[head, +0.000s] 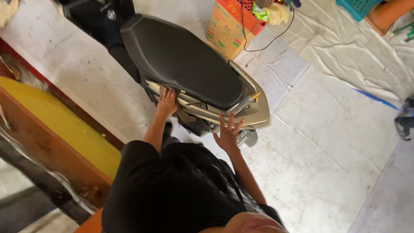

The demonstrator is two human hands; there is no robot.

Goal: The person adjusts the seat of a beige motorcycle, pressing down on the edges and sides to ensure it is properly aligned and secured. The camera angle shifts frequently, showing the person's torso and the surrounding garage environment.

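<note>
A grey-beige plastic scooter with a long black seat is pointing its tail toward the person, lengthwise away; left hand is gripping its side panel, right hand is hovering, fingers spread.

Even, fairly bright light falls on the pale floor to the right of the hands, with no hard glare. The black seat above the left hand carries a soft, dull sheen. Deep shadow pools under the scooter's tail between the left hand and the right hand, whose spread fingers are slightly soft. The person's black clothing below the hands reads as near-featureless dark. The lower left corner is smeared and stretched by wide-angle distortion.
</note>
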